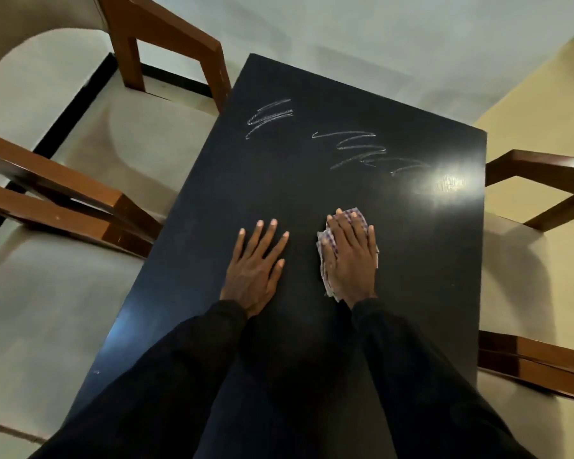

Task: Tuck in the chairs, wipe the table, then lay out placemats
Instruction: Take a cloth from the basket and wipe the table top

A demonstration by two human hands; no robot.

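Note:
A black rectangular table (212,226) fills the middle of the head view. Two white chalk scribbles, the left scribble (269,117) and the right scribble (368,150), mark its far half. My right hand (353,256) lies flat with straight fingers on a checked white-and-purple cloth (327,250), pressing it against the tabletop. My left hand (256,266) rests flat on the bare table just left of it, fingers spread. Both arms wear black sleeves.
Wooden armchairs with beige seats stand close to the table: two on the left, the near left chair (63,210) and the far left chair (166,41), and two on the right, the far right chair (544,183) and the near right chair (537,362). A bright light glare (444,183) shows on the tabletop.

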